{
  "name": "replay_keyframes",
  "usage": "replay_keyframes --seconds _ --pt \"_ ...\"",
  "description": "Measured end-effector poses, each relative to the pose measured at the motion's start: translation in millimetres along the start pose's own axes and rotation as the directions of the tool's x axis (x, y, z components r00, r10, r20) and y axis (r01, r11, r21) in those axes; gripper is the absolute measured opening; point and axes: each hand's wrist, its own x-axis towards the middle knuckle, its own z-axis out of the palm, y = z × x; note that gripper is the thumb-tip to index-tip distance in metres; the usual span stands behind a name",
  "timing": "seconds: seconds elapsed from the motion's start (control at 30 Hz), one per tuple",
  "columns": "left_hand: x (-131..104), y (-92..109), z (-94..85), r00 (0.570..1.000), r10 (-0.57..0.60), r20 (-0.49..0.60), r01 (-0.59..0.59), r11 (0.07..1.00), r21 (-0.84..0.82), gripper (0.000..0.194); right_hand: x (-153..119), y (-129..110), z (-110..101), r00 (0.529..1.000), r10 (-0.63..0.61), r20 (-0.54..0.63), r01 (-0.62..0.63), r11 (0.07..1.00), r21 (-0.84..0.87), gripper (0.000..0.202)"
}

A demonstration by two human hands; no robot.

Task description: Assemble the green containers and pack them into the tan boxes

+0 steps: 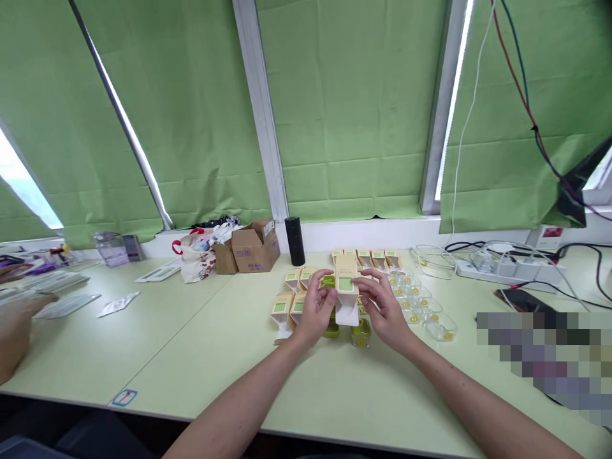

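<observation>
Between my hands is a small beige cardboard box (347,271) with a green square on its front and a white flap hanging down at its lower end. My left hand (313,309) grips its left side with thumb and fingers. On the right side, the fingers of my right hand (386,315) are closed against the box. Beneath it stand green containers (331,329) and a clear one with green inside (361,333), partly hidden by the box and hands. Similar cartons (281,307) with loose flaps stand by my left hand, and clear plastic cups (440,327) with yellow pieces lie right of my right hand.
Behind my hands is a row of more cartons (378,258). A black cylinder (294,242), a brown cardboard box (253,248) and a cloth bag (196,258) stand along the back. Power strip and cables (507,271) lie at right. Another person's arm (19,338) shows far left.
</observation>
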Motion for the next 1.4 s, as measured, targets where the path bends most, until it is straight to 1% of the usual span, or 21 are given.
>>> replay_keyframes --seconds 0.1,0.17,0.23,0.5,0.73,1.0,1.4 --pt "-1 0 -3.7 0.994 0.101 0.038 -0.104 0.993 0.061 0.042 0 1 0 0.998 0.056 -0.004 -0.055 0.996 0.068 0.031" --pt "-2 0 -4.9 0.991 0.118 0.065 -0.124 0.987 0.101 0.04 0 2 0 0.997 0.073 0.003 -0.072 0.993 0.097 0.031" --pt "-3 0 -4.7 0.992 0.113 0.063 -0.12 0.984 0.13 0.04 0 2 0 0.997 0.081 0.01 -0.081 0.99 0.117 0.031" --pt "-1 1 0.2 0.996 0.09 0.0 -0.088 0.982 0.169 0.036 -1 3 0 0.995 0.095 0.035 -0.1 0.984 0.144 0.036" --pt "-1 -1 2.1 0.993 0.101 -0.056 -0.089 0.977 0.194 0.03 -2 7 0 0.994 0.102 0.043 -0.107 0.984 0.146 0.036" --pt "-2 -4 2.3 0.993 0.103 -0.051 -0.092 0.979 0.183 0.027 -1 5 1 0.991 0.132 0.034 -0.136 0.978 0.156 0.036" --pt "-4 -4 2.4 0.994 0.105 -0.031 -0.096 0.974 0.206 0.027 1 11 6 0.986 0.162 -0.034 -0.155 0.974 0.162 0.029"
